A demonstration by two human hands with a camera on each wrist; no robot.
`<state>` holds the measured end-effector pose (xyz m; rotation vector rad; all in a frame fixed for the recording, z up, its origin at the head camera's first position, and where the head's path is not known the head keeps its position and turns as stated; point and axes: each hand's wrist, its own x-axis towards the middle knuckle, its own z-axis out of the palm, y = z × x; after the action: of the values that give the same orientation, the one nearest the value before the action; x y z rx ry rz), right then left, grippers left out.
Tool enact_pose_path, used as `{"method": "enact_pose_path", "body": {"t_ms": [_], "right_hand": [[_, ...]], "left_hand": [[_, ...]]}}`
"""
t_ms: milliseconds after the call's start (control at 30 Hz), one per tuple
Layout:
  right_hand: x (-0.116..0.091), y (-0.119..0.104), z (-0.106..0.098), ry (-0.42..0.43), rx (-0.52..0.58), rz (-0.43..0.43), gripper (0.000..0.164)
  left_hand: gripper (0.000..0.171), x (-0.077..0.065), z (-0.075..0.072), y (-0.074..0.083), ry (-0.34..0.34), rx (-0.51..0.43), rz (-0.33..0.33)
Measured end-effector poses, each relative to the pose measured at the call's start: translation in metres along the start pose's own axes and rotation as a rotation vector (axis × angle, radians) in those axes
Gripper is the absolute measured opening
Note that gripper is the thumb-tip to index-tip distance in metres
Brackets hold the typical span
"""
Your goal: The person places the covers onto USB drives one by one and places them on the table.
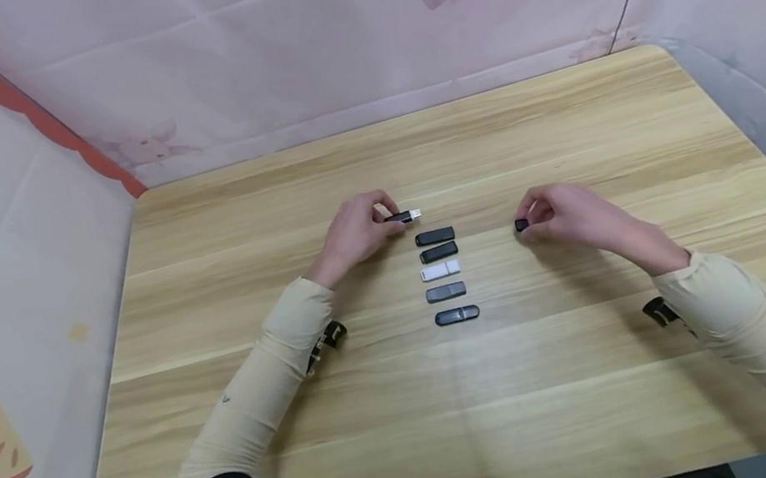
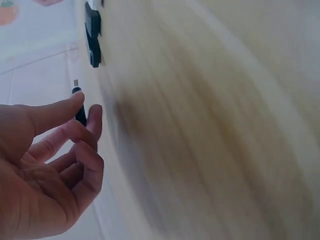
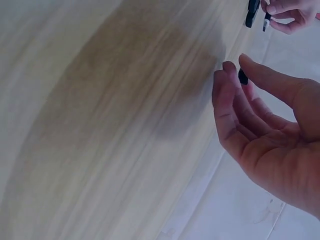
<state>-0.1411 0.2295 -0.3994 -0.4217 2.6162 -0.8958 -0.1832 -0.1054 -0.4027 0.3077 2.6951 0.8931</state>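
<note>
In the head view my left hand pinches a black USB stick between thumb and fingers, its bare metal plug pointing right. The left wrist view shows the same USB stick held upright past the thumb tip. Across from it, my right hand pinches a small black cap. Thumb and fingertips close on this cap in the right wrist view too. Between the hands a column of capped USB sticks lies on the table: black ones at the far end, a white one in the middle, dark grey ones nearer.
The wooden table fills most of the head view, with fabric walls along its back and sides. Dark wrist camera mounts hang below both sleeves, close over the tabletop.
</note>
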Motion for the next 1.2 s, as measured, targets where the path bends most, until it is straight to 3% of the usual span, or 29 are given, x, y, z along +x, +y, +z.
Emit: {"method": "enact_pose_path", "body": {"t_ms": [200, 467, 900, 1200], "right_hand": [[0.008, -0.006, 0.001, 0.025, 0.009, 0.004, 0.02], [0.018, -0.012, 0.006, 0.075, 0.089, -0.02, 0.017], [0.025, -0.018, 0.017, 0.096, 0.249, -0.011, 0.023], [0.031, -0.024, 0.027, 0.048, 0.36, -0.014, 0.029]], "left_hand": [[0.018, -0.001, 0.004, 0.0, -0.004, -0.219, 0.008], [0.018, -0.004, 0.012, 0.006, -0.013, -0.358, 0.006], [0.027, -0.008, 0.018, 0.013, -0.203, -0.647, -0.044], [0.032, -0.01, 0.022, 0.015, -0.244, -0.756, -0.038]]}}
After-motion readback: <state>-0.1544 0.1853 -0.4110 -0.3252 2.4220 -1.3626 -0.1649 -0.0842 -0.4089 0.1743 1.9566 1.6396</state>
